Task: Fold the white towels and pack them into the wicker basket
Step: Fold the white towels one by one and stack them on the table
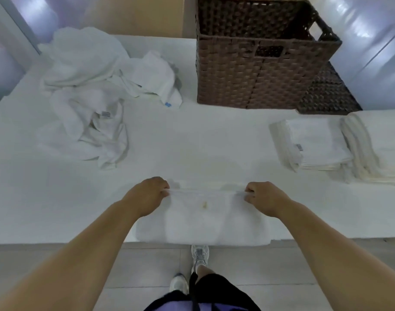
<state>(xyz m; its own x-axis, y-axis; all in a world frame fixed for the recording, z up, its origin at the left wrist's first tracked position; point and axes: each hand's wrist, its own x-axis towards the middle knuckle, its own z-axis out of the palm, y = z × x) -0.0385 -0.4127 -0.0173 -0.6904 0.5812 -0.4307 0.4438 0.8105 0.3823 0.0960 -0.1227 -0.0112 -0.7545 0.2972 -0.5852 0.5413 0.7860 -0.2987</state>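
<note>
White worktop (192,142) fills the head view, with tiled floor (147,277) below its near edge. The towel (203,223) being folded lies flat at that near edge, its front hem right at the lip. The left hand (145,196) and right hand (266,198) each hold one end of its far edge, fingers curled in a tight pinch grip and the hem drawn taut between them. The basket (248,75) stands at the back, right of centre, and no white shows inside it from this angle. A loose heap (91,97) of unfolded towels lies at the back left. A folded stack (315,144) sits at the right, well apart from the hands. The main risk is probably the lip: if the far edge is drawn toward the body with nothing pinning the front hem, the whole towel could slide and drop to the floor. If one pinch sits further in than the other, the fold would likely land skewed and the corners would not meet. White cloth on white worktop makes the edges hard to read, so a misalignment could go unnoticed. A yellowish mark (205,205) near the middle would be folded inside and packed unseen. The stack looks uneven on its right side, so it may splay when lifted to the basket.
</note>
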